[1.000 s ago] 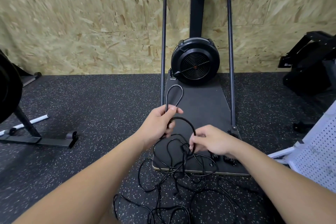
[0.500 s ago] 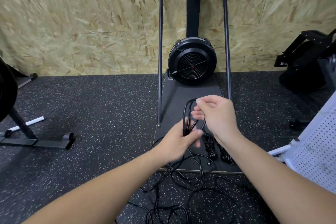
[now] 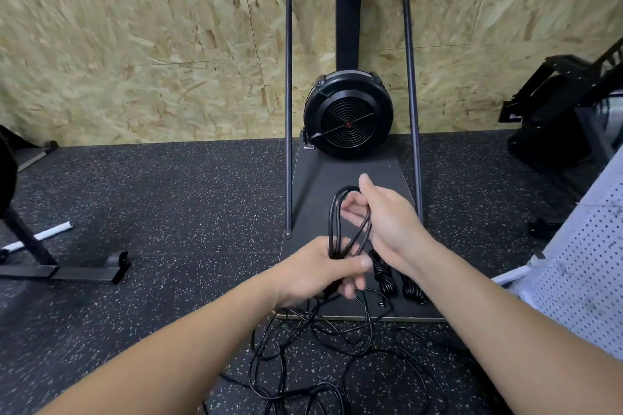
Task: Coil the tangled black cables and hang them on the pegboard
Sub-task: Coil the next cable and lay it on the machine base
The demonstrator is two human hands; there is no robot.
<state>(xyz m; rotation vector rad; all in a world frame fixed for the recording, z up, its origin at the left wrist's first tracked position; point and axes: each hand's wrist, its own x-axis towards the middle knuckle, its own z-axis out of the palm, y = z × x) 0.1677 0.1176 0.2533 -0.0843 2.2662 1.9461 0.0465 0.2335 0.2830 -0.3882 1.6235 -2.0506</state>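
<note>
Above platform near edge: left hand (image 3: 317, 271) gripping base of cable loops (image 3: 349, 222); right hand (image 3: 387, 219) now raised from tangle, fingers hooked through loop top, another turn added. Coiling midway. Loose cable (image 3: 337, 364) trailing off near edge onto floor (image 3: 168, 212); two finished bundles (image 3: 382, 274) beside; pegboard (image 3: 586, 283) right. No legible writing.

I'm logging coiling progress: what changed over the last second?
The right hand rose from the tangle, laying cable onto the coil, which went from one loop to several. The left hand kept its grip on it. Two finished bundles stayed on the platform.
</note>
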